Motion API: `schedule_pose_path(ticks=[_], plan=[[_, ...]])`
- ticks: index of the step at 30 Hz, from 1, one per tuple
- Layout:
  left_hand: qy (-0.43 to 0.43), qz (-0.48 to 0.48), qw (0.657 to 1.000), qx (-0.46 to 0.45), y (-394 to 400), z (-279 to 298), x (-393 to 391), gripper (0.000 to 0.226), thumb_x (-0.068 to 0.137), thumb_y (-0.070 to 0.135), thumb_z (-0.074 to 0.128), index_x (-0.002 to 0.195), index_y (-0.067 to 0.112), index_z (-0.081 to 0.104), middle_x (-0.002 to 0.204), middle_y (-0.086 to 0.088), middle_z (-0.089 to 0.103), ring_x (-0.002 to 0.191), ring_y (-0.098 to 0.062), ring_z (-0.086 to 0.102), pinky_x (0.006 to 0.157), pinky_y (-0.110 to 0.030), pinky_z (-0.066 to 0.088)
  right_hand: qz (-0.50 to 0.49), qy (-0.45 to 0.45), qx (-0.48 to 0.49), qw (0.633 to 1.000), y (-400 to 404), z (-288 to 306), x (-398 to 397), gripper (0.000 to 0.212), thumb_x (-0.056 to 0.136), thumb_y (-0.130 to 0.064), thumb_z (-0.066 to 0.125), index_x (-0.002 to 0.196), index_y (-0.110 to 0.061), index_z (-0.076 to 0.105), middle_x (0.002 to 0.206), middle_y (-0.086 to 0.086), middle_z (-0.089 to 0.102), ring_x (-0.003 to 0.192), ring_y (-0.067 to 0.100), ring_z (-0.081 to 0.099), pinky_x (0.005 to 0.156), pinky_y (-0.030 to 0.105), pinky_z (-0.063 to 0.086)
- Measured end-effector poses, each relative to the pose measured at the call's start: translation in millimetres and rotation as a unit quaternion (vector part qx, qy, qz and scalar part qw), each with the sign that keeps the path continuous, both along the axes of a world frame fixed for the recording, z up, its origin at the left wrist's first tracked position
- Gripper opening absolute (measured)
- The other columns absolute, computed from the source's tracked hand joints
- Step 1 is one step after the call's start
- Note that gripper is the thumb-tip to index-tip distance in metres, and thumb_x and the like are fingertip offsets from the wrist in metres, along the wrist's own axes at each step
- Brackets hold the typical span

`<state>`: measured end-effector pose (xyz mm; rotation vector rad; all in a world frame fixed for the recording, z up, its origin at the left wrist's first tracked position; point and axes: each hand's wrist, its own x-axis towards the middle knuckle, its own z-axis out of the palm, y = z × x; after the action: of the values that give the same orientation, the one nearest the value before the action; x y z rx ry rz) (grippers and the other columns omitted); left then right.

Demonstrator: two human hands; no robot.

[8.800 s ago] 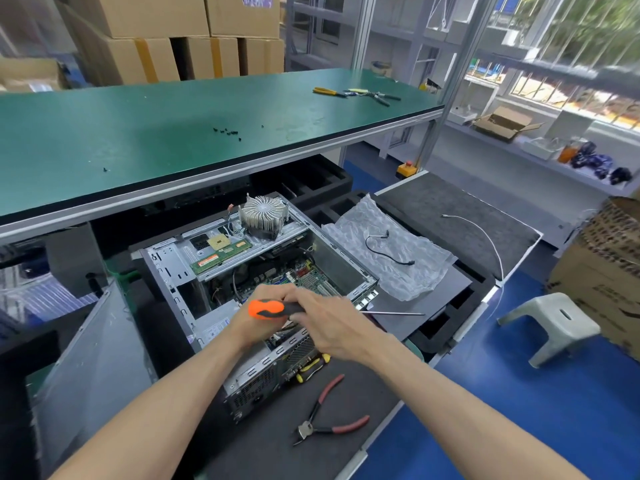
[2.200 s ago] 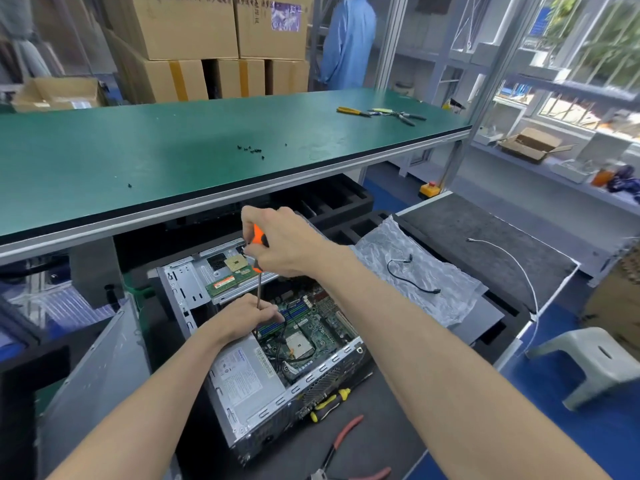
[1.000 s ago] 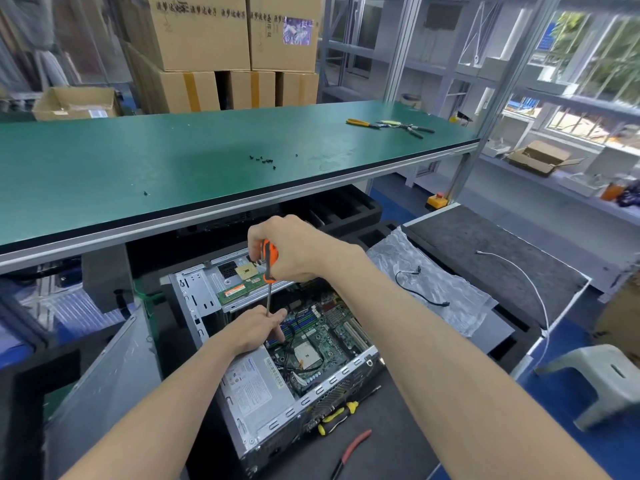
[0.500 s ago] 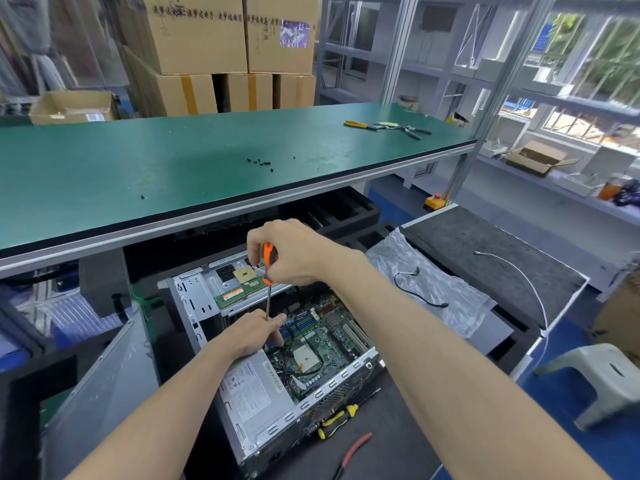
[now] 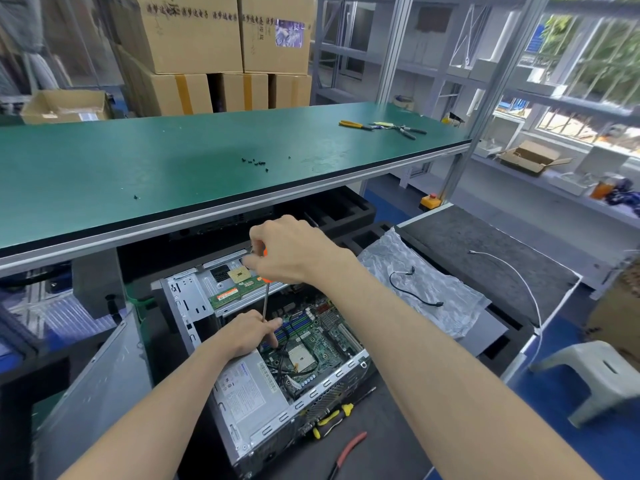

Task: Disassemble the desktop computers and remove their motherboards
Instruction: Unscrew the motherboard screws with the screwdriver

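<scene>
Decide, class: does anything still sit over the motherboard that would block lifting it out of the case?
Yes. Black cables cross the motherboard, the left hand rests at its edge, and the screwdriver, gripped by the right hand, stands upright over it.

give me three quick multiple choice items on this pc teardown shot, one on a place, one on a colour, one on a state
1. Where do the loose black screws lie?
A. on the green bench top
B. inside the computer case
C. on the white stool

2. What colour is the screwdriver handle?
A. blue
B. orange
C. green

3. What is the right hand doing?
A. resting flat on the bench
B. gripping the screwdriver handle
C. holding the red pliers

Key:
1 A, the screws are scattered on the green bench top.
2 B, orange shows under the fingers.
3 B, the fingers curl round the handle above the computer case, while the left hand steadies the shaft.
</scene>
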<state>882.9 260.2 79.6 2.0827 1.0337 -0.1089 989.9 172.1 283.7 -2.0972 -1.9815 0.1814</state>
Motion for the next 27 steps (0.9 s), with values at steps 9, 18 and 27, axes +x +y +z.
schedule_pose_path(ticks=[9,18,27], plan=[[0.071,-0.029,0.997,0.016,-2,8,1,0.028,0.087,0.031,0.066,0.109,0.015,0.070,0.116,-0.001,0.048,0.109,-0.020,0.050,0.096,-0.037,0.043,0.048,0.012,-0.046,0.998,2,4,5,0.020,0.085,-0.005,0.060,0.102,-0.013,0.066,0.096,-0.001,0.058,0.084,0.014,0.052,0.066,0.026,0.040],[0.110,-0.046,0.989,0.082,-6,14,2,0.029,0.101,0.021,0.054,0.120,0.008,0.071,0.133,-0.012,0.050,0.121,-0.032,0.052,0.103,-0.037,0.044,-0.028,-0.032,-0.008,0.999,5,-2,0,0.021,0.100,-0.031,0.052,0.091,-0.012,0.056,0.082,0.003,0.044,0.080,0.030,0.051,0.068,0.036,0.042],[0.130,-0.027,0.991,0.031,-3,10,2,0.034,0.101,0.008,0.034,0.100,0.002,0.068,0.118,-0.014,0.061,0.105,-0.028,0.058,0.090,-0.036,0.046,0.055,0.044,-0.062,0.996,2,8,2,0.021,0.080,0.004,0.061,0.085,-0.014,0.071,0.094,0.004,0.063,0.075,0.009,0.055,0.065,0.028,0.047]])
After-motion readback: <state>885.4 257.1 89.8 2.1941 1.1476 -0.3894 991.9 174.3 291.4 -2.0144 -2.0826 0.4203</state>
